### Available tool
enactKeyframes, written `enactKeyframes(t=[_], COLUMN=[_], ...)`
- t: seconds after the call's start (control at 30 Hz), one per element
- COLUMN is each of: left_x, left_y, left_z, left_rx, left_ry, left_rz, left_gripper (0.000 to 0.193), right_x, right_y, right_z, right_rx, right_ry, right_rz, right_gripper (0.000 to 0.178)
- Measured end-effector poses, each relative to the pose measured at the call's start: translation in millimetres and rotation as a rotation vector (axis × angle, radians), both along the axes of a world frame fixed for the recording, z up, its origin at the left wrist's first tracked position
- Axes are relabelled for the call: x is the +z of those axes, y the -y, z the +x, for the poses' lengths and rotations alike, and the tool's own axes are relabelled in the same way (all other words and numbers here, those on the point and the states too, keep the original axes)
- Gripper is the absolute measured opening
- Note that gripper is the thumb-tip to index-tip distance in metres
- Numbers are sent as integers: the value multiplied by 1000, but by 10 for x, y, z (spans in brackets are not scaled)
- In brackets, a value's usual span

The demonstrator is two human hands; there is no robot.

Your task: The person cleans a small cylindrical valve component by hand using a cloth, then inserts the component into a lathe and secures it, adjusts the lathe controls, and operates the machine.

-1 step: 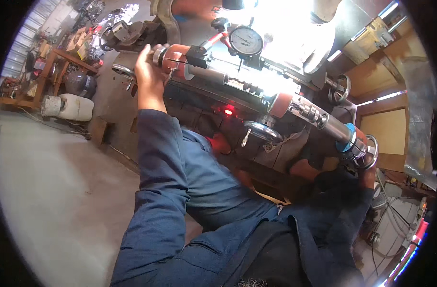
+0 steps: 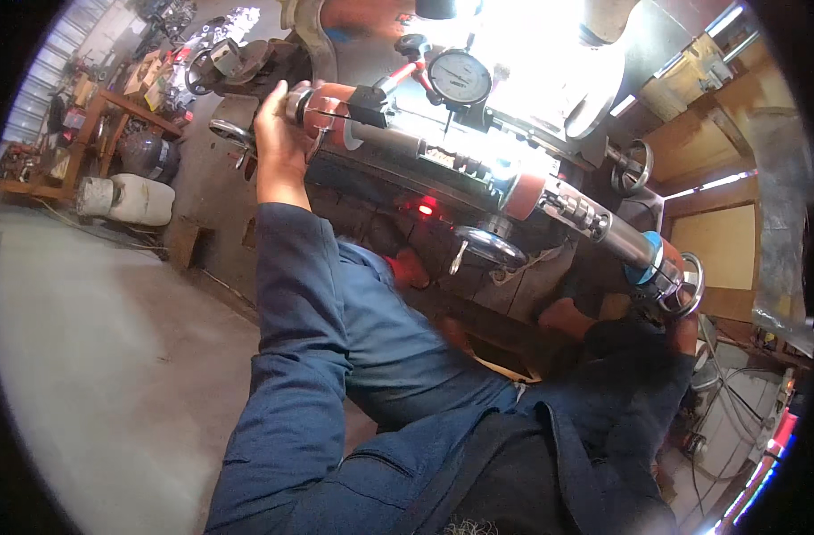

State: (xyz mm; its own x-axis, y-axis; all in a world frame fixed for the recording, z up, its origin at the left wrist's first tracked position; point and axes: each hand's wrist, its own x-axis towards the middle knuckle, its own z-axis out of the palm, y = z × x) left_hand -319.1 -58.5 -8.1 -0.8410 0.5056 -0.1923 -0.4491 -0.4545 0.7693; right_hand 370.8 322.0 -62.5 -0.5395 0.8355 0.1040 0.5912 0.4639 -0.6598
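Observation:
At the far left of a long metal machine, my left hand (image 2: 282, 134) has its fingers curled round the round metal spindle end (image 2: 296, 104), beside an orange housing (image 2: 330, 100). A dial gauge (image 2: 460, 77) on a red arm (image 2: 402, 77) stands over a bright workpiece (image 2: 447, 159), its stem pointing down at it. Lit only dimly at the far right, my right hand (image 2: 686, 332) is at a chrome handwheel (image 2: 694, 292) and appears to grip it; most of its fingers are hidden. A steel cylinder (image 2: 623, 239) with a blue collar (image 2: 646, 260) lies next to that wheel.
Another handwheel (image 2: 490, 247) with a crank handle projects toward me, below a red light (image 2: 425, 209). Further wheels sit at left (image 2: 230, 134) and back right (image 2: 637, 165). A white jug (image 2: 142, 199) and a wooden bench (image 2: 86, 147) stand at left. Strong glare covers the back.

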Motion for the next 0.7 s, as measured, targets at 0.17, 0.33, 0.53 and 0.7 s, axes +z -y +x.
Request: enactKeyframes(t=[0.17, 0.33, 0.53, 0.7], left_x=[-130, -340, -402, -477], left_y=[-34, -120, -323, -359], left_z=[-55, -90, -2, -34], left_rx=[-25, -78, -67, -100], left_ry=[-72, -34, -82, -133], left_rz=[1, 451, 596, 820], left_gripper=[34, 43, 77, 83], right_x=[138, 620, 953, 984], right_y=[140, 356, 394, 272], right_z=[208, 91, -333, -616], right_rx=[-37, -114, -150, -201], right_ry=[87, -354, -463, -408], right_rz=[-145, -606, -480, -274], right_gripper=[36, 24, 32, 33])
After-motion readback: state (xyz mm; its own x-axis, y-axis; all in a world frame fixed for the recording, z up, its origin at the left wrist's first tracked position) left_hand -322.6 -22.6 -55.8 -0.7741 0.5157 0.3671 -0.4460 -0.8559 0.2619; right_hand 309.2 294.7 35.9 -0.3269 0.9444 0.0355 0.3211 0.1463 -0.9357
